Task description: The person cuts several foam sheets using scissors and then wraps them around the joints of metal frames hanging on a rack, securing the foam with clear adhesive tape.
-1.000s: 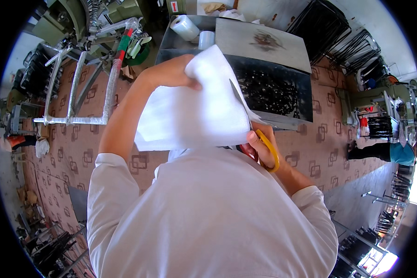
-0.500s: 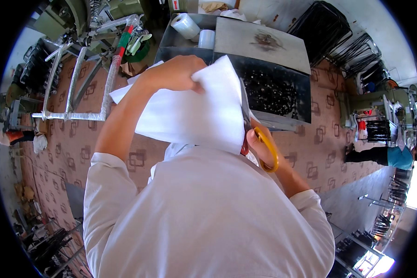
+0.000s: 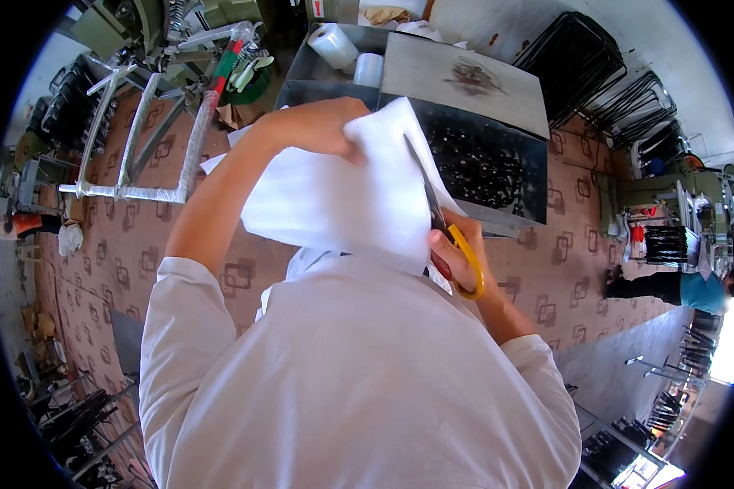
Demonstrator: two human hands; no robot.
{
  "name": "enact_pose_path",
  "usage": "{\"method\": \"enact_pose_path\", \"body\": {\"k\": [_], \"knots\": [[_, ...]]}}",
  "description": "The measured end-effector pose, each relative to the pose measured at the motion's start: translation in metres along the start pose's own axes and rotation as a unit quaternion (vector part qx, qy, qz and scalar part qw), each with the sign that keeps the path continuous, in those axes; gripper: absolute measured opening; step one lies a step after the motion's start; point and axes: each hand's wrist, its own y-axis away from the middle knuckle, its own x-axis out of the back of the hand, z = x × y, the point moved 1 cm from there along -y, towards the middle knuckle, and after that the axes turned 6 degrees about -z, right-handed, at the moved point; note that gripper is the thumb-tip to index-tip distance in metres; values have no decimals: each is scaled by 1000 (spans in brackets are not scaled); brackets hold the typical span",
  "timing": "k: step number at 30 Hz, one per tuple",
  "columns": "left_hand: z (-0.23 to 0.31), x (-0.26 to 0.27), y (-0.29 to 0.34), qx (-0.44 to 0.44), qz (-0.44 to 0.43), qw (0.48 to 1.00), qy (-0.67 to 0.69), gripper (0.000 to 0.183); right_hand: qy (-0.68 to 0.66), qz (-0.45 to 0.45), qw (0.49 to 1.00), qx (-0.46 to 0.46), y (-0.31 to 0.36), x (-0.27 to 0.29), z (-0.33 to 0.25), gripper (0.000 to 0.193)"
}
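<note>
A soft white sheet (image 3: 302, 196), perhaps foam or cloth, hangs in front of my chest. My left hand (image 3: 334, 126) is closed on its upper edge, the fingers partly hidden behind the bent wrist. In my right hand (image 3: 462, 244) are scissors (image 3: 475, 273) with a yellow and red handle, thumb and fingers round the grips. Their dark blade lies along the sheet near its right side and points up toward the top corner. A narrow strip of white shows to the right of the blade. The other blade is hidden.
Ahead stands a metal bin (image 3: 538, 183) with black, white-flecked contents, partly under a grey lid (image 3: 432, 69). Two clear film rolls (image 3: 333, 46) sit at its back left. A wrapped metal frame (image 3: 139, 192) stands left. A person in teal (image 3: 701, 292) is far right.
The scissors have shifted slightly, so their blade now lies in over the sheet with white on both sides. My left hand keeps its hold; the view has moved a little.
</note>
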Motion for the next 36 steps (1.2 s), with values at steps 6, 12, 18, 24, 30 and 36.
{"method": "enact_pose_path", "body": {"k": [6, 12, 18, 24, 30, 36], "knots": [[10, 3, 1, -16, -56, 998, 0, 39, 23, -41, 998, 49, 4, 9, 20, 57], [22, -6, 2, -118, 37, 979, -161, 30, 5, -59, 997, 47, 6, 13, 21, 61], [24, -10, -6, -107, 5, 986, -125, 26, -2, -56, 996, 68, 5, 16, 29, 55], [40, -17, -8, -51, -76, 982, -167, 29, 31, -53, 994, 95, 1, 22, 46, 45], [30, -26, -19, -44, -151, 983, -98, 39, -6, -73, 993, 91, -3, 17, 40, 52], [20, -29, -29, -10, -174, 981, -91, 46, -35, -69, 995, 58, -3, 17, 35, 56]]}}
